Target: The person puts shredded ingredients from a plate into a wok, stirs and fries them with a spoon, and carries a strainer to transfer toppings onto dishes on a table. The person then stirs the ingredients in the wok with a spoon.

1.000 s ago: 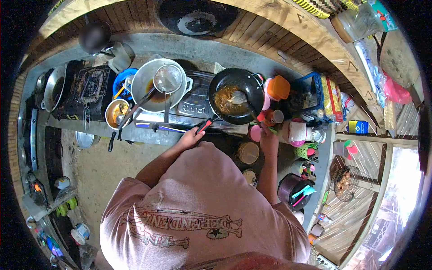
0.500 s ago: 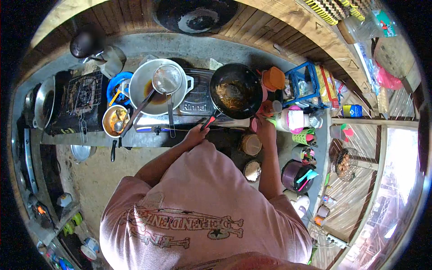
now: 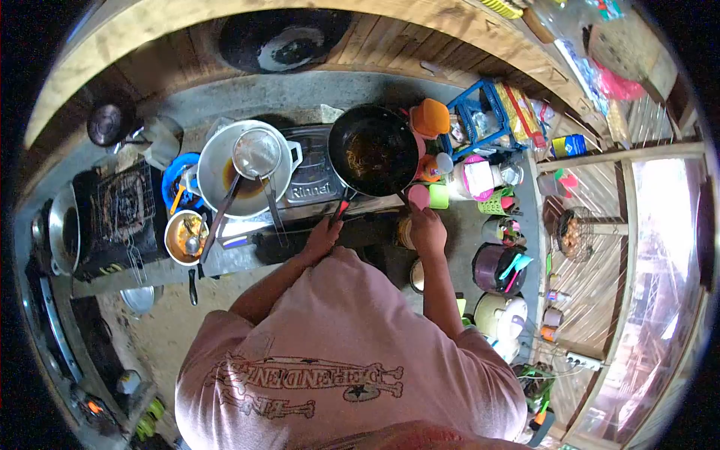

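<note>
A black wok (image 3: 360,124) rests on the right side of the stove, with brown liquid and shredded bits in its bottom. My left hand (image 3: 322,238) is closed around the wok's red-and-black handle (image 3: 341,208) at the near side. My right hand (image 3: 427,231) is closed in front of the wok's right near rim. A thin dark handle (image 3: 403,198) runs from its fingers toward the wok; the far end is hard to make out. Left of the wok, a large pale pot (image 3: 212,155) holds brown liquid, with a mesh strainer (image 3: 256,152) across it.
Beside the pot stand a blue bowl (image 3: 171,174) and a small pan of food (image 3: 174,244). To the wok's right are an orange container (image 3: 430,118), a pink cup (image 3: 418,196) and a blue basket (image 3: 469,120). A grill rack (image 3: 124,196) lies at the left.
My right hand has come left and nearer my body, away from the jars to the wok's near rim. The view has shifted. My left hand keeps its hold on the wok handle.
</note>
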### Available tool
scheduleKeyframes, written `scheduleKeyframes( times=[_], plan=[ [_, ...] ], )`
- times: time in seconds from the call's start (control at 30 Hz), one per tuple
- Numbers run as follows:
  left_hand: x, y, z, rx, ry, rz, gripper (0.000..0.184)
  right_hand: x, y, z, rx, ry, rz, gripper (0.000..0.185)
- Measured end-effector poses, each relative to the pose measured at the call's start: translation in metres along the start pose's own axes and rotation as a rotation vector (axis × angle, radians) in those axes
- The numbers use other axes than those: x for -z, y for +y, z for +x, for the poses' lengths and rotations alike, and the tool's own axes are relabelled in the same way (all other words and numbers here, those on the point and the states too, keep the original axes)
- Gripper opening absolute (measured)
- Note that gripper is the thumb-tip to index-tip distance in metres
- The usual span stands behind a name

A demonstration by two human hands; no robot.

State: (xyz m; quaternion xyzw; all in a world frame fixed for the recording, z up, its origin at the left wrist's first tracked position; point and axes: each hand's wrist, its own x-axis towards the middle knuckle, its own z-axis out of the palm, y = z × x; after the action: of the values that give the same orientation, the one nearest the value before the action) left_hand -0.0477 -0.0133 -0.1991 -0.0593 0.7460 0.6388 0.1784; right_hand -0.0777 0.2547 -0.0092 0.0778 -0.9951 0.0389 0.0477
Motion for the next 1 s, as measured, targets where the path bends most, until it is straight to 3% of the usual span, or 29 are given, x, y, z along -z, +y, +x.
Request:
scheduleKeyframes(
  times=[0.1,0.17,0.2,0.33,0.43,0.5,0.53,0.6,0.67,0.73,0.77,0.83,0.87,0.93,1.0],
  plan=[
    [0.0,-0.005,0.001,0.072,-0.025,-0.011,0.041,0.026,-0.018,0.022,-0.156,-0.051,-0.067,0.03],
    [0.005,0.011,-0.005,-0.118,0.078,0.049,0.042,0.033,-0.002,0.032,-0.273,-0.084,0.05,0.026],
    [0.011,0.031,-0.011,-0.024,0.033,0.062,0.044,0.011,0.02,0.035,-0.341,-0.037,0.12,0.028],
    [0.011,0.021,-0.005,0.014,-0.04,0.112,0.047,-0.038,0.059,0.064,-0.387,0.009,0.12,0.032],
    [0.009,0.022,-0.004,0.024,-0.053,0.114,0.047,-0.114,0.092,0.088,-0.322,-0.005,0.192,0.035],
    [0.006,0.026,-0.004,0.012,0.044,0.239,0.045,-0.143,0.096,0.101,-0.539,-0.194,0.218,0.032],
    [0.007,0.016,-0.001,0.006,0.038,0.259,0.045,-0.086,0.062,0.096,-0.51,-0.227,0.25,0.038],
    [0.008,-0.008,0.011,-0.011,-0.089,-0.023,0.04,-0.004,0.023,0.091,-0.47,-0.298,0.305,0.036],
    [0.009,0.031,-0.003,-0.008,-0.032,0.053,0.038,-0.001,0.024,0.081,-0.419,-0.374,0.353,0.035],
    [0.009,0.035,-0.001,-0.04,-0.018,0.057,0.035,-0.028,0.055,0.065,-0.081,-0.083,0.28,0.03],
    [0.008,0.04,-0.005,-0.039,-0.015,0.065,0.035,-0.029,0.066,0.057,-0.08,-0.081,0.288,0.03],
    [0.005,0.059,-0.015,-0.079,-0.001,0.026,0.035,-0.019,0.079,0.044,0.006,0.161,0.344,0.028],
    [0.004,0.037,-0.007,-0.08,0.005,0.032,0.035,-0.01,0.081,0.043,0.009,0.164,0.351,0.028],
    [0.006,-0.025,0.018,0.1,-0.144,-0.297,0.031,0.026,0.078,0.045,-0.19,0.069,0.252,0.025],
    [-0.001,0.008,0.002,0.06,-0.068,-0.156,0.028,-0.005,0.101,0.059,-0.237,-0.019,0.205,0.029]
  ],
)
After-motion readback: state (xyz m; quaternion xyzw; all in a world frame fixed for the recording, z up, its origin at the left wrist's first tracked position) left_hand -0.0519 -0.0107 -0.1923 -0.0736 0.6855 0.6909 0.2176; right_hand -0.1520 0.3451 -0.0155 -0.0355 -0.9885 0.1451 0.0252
